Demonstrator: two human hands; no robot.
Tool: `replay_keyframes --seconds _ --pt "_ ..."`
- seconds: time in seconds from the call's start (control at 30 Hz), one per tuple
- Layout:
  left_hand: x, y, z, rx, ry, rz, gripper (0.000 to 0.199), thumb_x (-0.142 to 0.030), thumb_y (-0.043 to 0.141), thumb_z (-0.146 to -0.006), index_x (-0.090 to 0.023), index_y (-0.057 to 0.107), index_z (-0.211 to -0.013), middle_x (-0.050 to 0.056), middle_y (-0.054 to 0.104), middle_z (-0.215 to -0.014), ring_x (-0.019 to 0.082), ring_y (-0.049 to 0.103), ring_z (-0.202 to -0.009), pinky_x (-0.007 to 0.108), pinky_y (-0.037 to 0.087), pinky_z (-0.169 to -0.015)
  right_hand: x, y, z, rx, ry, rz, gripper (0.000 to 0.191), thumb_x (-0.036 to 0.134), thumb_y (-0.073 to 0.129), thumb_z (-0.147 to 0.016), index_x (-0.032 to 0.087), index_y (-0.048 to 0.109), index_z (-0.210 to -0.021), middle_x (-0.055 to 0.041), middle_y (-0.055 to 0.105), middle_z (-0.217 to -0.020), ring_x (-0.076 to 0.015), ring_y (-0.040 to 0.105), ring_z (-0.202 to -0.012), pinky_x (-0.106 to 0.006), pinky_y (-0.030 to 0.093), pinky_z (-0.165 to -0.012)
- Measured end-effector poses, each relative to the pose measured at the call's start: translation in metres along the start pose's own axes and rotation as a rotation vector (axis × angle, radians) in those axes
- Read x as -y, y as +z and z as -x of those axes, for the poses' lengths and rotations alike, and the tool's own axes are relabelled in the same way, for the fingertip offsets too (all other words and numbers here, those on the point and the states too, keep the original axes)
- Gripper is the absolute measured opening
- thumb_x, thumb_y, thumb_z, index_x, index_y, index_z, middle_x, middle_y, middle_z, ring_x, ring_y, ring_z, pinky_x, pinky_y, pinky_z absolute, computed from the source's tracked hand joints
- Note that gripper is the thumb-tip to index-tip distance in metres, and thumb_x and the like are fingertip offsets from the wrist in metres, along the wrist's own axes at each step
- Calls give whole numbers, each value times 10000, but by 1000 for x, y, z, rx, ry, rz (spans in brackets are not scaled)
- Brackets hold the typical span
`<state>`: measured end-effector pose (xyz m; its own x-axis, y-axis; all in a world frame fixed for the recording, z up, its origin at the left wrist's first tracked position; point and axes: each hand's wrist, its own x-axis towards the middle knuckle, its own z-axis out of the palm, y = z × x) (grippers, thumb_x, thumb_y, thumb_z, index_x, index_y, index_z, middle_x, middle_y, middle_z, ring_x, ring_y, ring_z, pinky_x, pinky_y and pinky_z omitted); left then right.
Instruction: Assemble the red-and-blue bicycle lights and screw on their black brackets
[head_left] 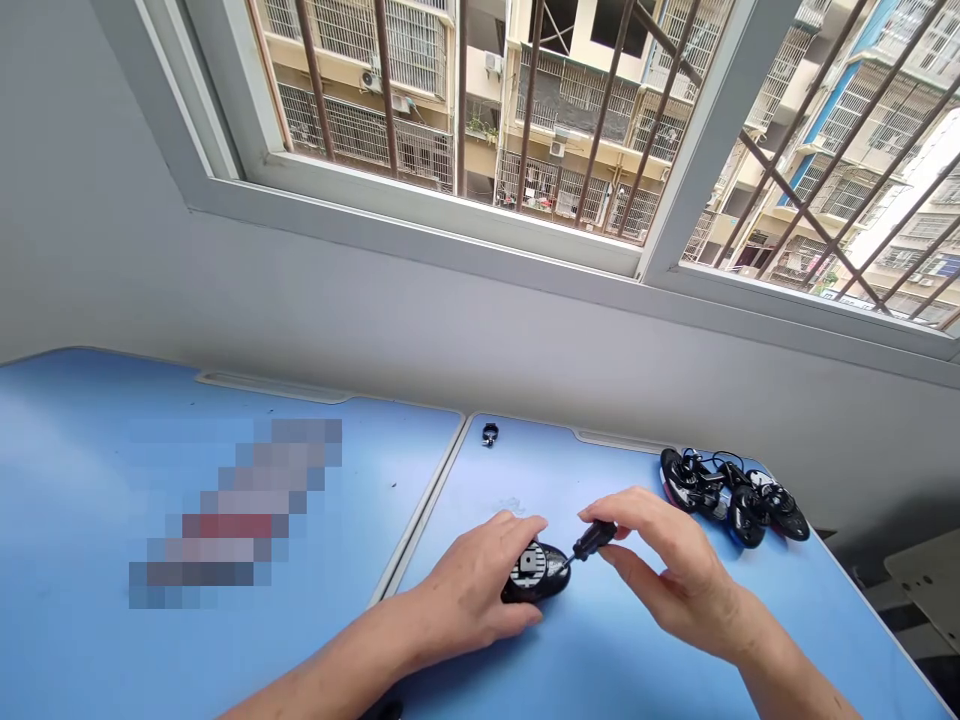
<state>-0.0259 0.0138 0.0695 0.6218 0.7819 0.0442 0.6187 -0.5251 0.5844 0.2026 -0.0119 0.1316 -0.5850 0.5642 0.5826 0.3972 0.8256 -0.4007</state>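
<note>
My left hand [487, 580] grips a glossy black oval device [551, 572] with a white-striped round face, holding it down against the blue table. Its fingers and thumb wrap round the device's left end, which they partly hide. Between the thumb and fingertips of my right hand [667, 560] is a small screwdriver [592, 541] with a black handle. It slants down to the left, and the tip of its thin shaft meets the right end of the device. Whether the tip sits in a screw is too small to tell.
Several similar black devices with cables [731, 495] lie heaped at the table's right edge. A small black ring clamp [490, 435] rests near the back. A seam [420, 510] divides the two blue tabletops [360, 500]. Behind stand the wall and a barred window [465, 200]. One patch at left is pixelated.
</note>
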Motion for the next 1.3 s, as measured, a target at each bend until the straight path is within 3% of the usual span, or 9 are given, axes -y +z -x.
replay_keyframes --seconds 0.13,0.27,0.4,0.5,0.63,0.8,1.03,1.3 --pt "-4 -6 2 21 26 35 470 -198 653 -655 -233 507 -1100 45 567 -1013 253 523 -915 348 455 -767 3 -1 -1 25 -54 2 418 21 445 -912 223 490 -1275 -94 648 -1073 -194 611 -942 -365 545 -780" --pt "-7 -11 2 23 73 43 290 -176 581 -696 -229 536 -978 31 565 -951 234 500 -885 322 441 -744 4 1 -2 12 -41 51 282 138 536 -930 222 544 -1198 -88 624 -1001 -186 614 -868 -330 557 -722" --pt "-4 -10 2 22 76 46 309 -163 565 -690 -237 533 -989 21 564 -919 226 503 -860 307 437 -727 3 4 -4 -61 -51 115 223 161 552 -927 222 576 -1140 -57 610 -882 -169 606 -767 -284 543 -630" --pt "-3 -9 2 20 83 49 316 -165 569 -687 -239 524 -991 18 567 -921 226 508 -866 309 438 -736 2 4 -4 -87 -71 87 304 74 507 -915 219 558 -1177 -66 640 -913 -174 618 -806 -303 550 -680" --pt "-4 -9 2 31 92 49 317 -159 574 -674 -235 508 -975 21 575 -931 229 509 -877 318 440 -756 2 1 -2 -42 -35 43 428 20 474 -892 211 497 -1275 -82 672 -1006 -186 622 -867 -332 556 -739" --pt "-4 -11 1 31 105 45 276 -157 566 -671 -233 504 -929 17 576 -911 231 513 -876 306 440 -739 3 0 -1 -5 -47 24 364 71 492 -913 208 506 -1250 -98 653 -1049 -200 627 -944 -350 559 -781" --pt "-11 -10 4 38 79 -7 307 -142 581 -644 -241 496 -921 14 583 -910 228 520 -846 306 436 -710 2 4 -1 2 -25 45 223 126 503 -935 214 528 -1138 -65 650 -889 -182 615 -775 -304 542 -651" --pt "-15 2 5 41 46 -39 293 -134 584 -613 -233 460 -859 20 594 -934 226 535 -830 323 445 -726 7 1 4 6 -34 113 345 80 488 -917 221 466 -1231 -83 685 -943 -204 645 -780 -315 558 -661"
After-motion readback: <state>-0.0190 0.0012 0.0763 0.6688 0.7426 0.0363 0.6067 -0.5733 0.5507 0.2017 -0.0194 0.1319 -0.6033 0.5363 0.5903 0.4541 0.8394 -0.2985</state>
